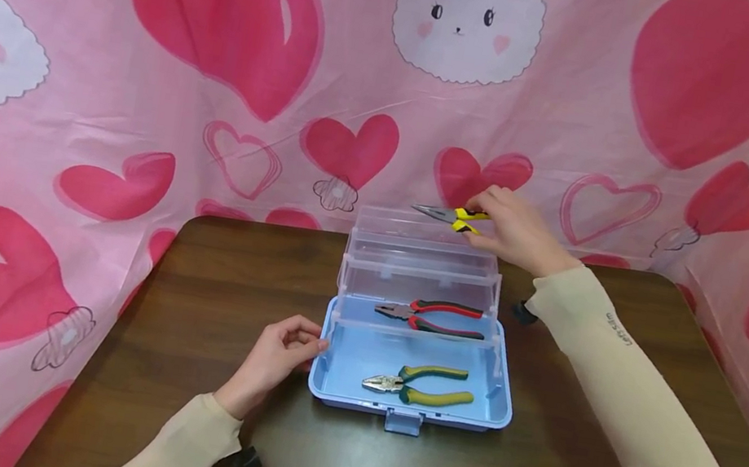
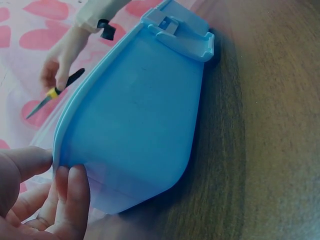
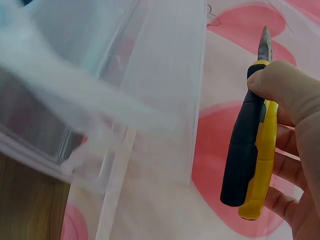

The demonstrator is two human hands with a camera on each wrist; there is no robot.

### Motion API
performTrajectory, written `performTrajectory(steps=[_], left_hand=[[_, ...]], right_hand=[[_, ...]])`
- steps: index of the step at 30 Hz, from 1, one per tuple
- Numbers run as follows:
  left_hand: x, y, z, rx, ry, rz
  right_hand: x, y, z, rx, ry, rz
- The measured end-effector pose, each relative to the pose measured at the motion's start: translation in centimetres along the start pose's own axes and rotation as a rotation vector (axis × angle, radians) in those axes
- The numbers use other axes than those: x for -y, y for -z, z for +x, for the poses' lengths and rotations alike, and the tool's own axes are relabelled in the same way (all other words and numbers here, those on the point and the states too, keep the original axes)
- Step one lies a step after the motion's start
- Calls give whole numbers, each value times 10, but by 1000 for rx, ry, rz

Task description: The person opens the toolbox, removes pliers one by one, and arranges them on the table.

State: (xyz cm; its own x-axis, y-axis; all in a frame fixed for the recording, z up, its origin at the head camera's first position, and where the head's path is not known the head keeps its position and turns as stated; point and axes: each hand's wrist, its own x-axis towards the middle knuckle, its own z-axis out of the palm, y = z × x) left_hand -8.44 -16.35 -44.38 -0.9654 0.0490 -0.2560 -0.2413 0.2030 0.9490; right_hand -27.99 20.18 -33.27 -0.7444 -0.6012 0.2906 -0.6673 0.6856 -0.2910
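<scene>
An open blue toolbox (image 1: 499,395) stands on the dark wooden table (image 1: 225,283), its clear tiers (image 1: 422,262) and lid folded back. Red-handled pliers (image 1: 435,316) lie in the clear tray; green-and-yellow pliers (image 1: 419,384) lie in the blue bottom. My right hand (image 1: 512,228) holds yellow-and-black long-nose pliers (image 1: 448,215) above the rear clear tier; the wrist view shows the fingers wrapped round those pliers (image 3: 250,150). My left hand (image 1: 280,354) rests against the box's left wall, thumb and fingertips (image 2: 70,185) touching the blue toolbox rim (image 2: 57,145).
A pink cloth (image 1: 150,64) with hearts and bunnies hangs behind and beside the table. The table's rounded back corners meet the cloth. Dark wood shows to the left and right of the box and in front of it.
</scene>
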Motion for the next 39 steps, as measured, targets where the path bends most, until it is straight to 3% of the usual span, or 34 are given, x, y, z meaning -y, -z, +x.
performTrajectory(steps=[4, 13, 27, 39], left_hand=[[-2, 1, 0, -3, 0, -8], [-1, 0, 0, -9, -5, 1], [-2, 1, 0, 3, 7, -11], [0, 0, 1, -4, 9, -14]], right_hand=[[-5, 7, -13, -11, 39, -4], [-16, 12, -55, -1, 26, -41], [-31, 23, -128, 56, -193, -98], [-61, 7, -188, -5, -185, -143]])
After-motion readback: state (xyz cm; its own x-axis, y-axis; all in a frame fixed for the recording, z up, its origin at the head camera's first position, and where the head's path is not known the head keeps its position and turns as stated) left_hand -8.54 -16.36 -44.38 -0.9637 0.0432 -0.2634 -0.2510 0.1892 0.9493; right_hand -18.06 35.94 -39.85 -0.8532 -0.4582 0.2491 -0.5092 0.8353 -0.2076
